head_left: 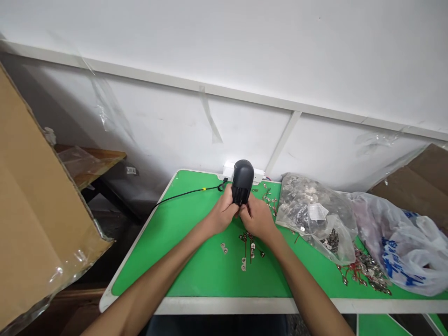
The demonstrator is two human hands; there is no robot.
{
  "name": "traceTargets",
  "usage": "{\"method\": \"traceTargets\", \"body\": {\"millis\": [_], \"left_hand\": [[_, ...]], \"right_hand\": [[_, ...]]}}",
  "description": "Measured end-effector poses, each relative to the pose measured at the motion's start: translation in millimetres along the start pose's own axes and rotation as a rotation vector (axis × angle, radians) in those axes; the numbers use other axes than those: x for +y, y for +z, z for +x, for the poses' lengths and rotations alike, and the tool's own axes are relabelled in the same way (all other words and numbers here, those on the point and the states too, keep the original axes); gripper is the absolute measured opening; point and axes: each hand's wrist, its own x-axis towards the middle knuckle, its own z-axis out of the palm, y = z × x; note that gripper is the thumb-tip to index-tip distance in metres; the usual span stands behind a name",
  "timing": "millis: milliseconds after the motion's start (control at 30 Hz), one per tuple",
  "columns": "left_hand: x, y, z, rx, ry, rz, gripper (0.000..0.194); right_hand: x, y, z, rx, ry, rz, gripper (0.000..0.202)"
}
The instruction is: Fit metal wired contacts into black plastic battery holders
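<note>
A black device with a rounded top and a ribbed lower part [242,179] stands at the back of the green table. My left hand [222,211] and my right hand [258,217] meet at its lower front, left and right of it. The fingers of both hands are closed in a pinch near each other; whatever is between them is too small and hidden to make out. Just below my hands lie several small metal pieces with red wires [251,245]. A pale strip with two round metal spots [224,248] lies left of these.
A clear plastic bag of metal parts [311,210] and a white bag with blue print [408,249] lie on the right. Between them and the front edge is a pile of wired parts [371,270]. A black cable [185,193] runs left. Cardboard [45,200] stands at left.
</note>
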Motion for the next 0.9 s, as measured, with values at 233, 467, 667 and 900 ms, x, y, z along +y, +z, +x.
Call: {"method": "traceTargets", "body": {"millis": [233, 467, 667, 900], "left_hand": [[-10.2, 1.6, 1.2, 0.000, -0.024, -0.049, 0.034], [-4.4, -2.3, 3.6, -0.057, -0.013, -0.092, 0.034], [-2.2, -13.0, 8.4, -0.068, 0.045, -0.037, 0.043], [-8.5, -6.7, 16.2, -0.041, -0.099, -0.248, 0.058]], "right_hand": [[1.8, 4.1, 1.5, -0.004, 0.006, 0.032, 0.023], [2.5, 0.3, 2.9, -0.044, 0.041, 0.091, 0.019], [4.3, -3.3, 3.8, -0.083, 0.020, 0.080, 0.021], [9.0, -4.9, 5.7, -0.068, 0.030, 0.134, 0.030]]}}
